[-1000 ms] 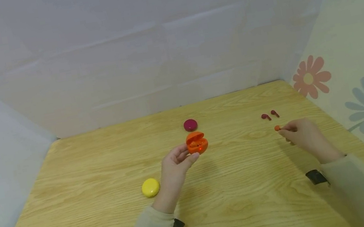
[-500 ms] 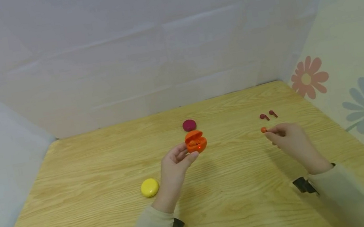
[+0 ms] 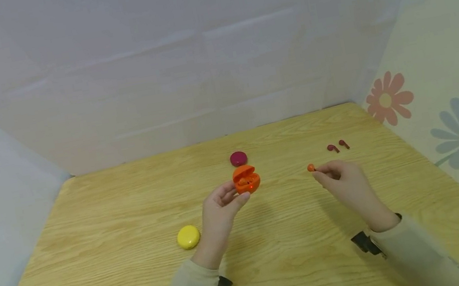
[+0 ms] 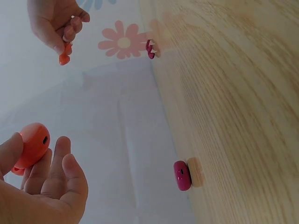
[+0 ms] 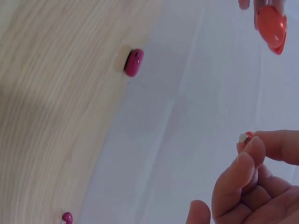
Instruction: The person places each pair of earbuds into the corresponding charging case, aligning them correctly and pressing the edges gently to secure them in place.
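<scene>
In the head view my left hand (image 3: 220, 215) grips a round orange earbud case (image 3: 247, 180) above the table, its lid raised. An orange earbud shows inside, and a small red light glows on the front. My right hand (image 3: 348, 184), to the right of the case, pinches an orange earbud (image 3: 310, 168) between thumb and fingertips. In the left wrist view that earbud (image 4: 65, 55) points down from the right hand's fingers. The right wrist view shows the stem end of the earbud (image 5: 245, 137) at the fingertips, with the case (image 5: 272, 27) farther up.
A closed magenta case (image 3: 238, 158) rests behind the orange one. Two magenta earbuds (image 3: 333, 148) lie at the back right of the wooden table (image 3: 101, 220). Just left of my left wrist sits a closed yellow case (image 3: 188, 237). Cloth-like walls stand behind and beside the table.
My right hand has moved left with the orange earbud, closer to the case. The left hand and the orange case have stayed nearly still.
</scene>
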### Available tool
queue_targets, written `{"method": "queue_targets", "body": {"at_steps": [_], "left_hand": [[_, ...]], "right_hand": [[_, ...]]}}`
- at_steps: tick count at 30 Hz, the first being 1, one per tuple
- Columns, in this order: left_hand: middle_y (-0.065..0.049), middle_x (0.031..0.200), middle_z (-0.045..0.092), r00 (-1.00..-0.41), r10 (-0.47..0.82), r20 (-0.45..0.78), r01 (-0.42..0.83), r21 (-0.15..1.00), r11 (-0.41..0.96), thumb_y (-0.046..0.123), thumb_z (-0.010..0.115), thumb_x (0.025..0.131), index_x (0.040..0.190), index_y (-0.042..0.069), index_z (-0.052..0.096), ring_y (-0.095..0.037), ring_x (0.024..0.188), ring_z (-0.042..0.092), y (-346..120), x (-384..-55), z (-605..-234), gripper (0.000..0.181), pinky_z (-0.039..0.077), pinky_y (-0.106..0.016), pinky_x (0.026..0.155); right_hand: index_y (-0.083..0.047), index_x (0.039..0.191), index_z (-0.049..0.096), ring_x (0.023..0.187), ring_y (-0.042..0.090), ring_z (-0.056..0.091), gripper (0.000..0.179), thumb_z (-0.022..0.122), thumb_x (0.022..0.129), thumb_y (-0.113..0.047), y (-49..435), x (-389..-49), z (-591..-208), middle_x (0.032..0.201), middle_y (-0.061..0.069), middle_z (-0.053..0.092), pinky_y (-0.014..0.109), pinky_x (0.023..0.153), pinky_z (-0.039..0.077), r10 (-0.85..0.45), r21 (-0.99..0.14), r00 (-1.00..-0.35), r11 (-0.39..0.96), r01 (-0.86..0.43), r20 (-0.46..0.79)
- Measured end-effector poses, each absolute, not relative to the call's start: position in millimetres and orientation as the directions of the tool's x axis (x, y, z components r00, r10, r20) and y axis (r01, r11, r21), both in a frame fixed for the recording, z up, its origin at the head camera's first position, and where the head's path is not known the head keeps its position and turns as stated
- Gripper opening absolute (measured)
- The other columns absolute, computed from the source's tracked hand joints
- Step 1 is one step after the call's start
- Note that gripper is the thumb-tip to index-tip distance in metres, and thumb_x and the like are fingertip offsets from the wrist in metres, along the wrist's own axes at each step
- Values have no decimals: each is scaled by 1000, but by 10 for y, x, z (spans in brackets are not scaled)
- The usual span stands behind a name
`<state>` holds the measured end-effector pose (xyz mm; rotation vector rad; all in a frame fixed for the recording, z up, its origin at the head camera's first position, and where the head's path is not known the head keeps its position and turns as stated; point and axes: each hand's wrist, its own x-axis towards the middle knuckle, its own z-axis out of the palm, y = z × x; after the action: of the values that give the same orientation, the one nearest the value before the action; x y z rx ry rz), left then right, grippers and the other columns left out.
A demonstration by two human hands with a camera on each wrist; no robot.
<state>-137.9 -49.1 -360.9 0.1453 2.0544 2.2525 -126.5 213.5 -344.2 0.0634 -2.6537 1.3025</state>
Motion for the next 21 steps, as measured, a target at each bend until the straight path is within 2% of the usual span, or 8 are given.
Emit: {"method": "queue_targets", "body": {"at_steps": [13,21], "left_hand": [[-18,120,65,-993,119,12,-1,994,-109,4,67,91,122,-8,59,-25,107,63,-473,-1375,-3619,35,49,-36,94],[-19,120,65,-993,118,19,7,995,-104,5,68,90,123,-8,59,-26,108,63,-458,-1375,-3621,36,50,-36,93]], "right_hand": [[7,102,70,66,11,55,17,64,94,-8,1839,-1253,-3408,86,12,69,22,59,46,61,-831,-971,531,-163,230],[6,101,70,66,10,53,17,65,93,-8,1754,-1232,-3381,86,11,69,22,59,45,62,-850,-969,496,-179,240]]}}
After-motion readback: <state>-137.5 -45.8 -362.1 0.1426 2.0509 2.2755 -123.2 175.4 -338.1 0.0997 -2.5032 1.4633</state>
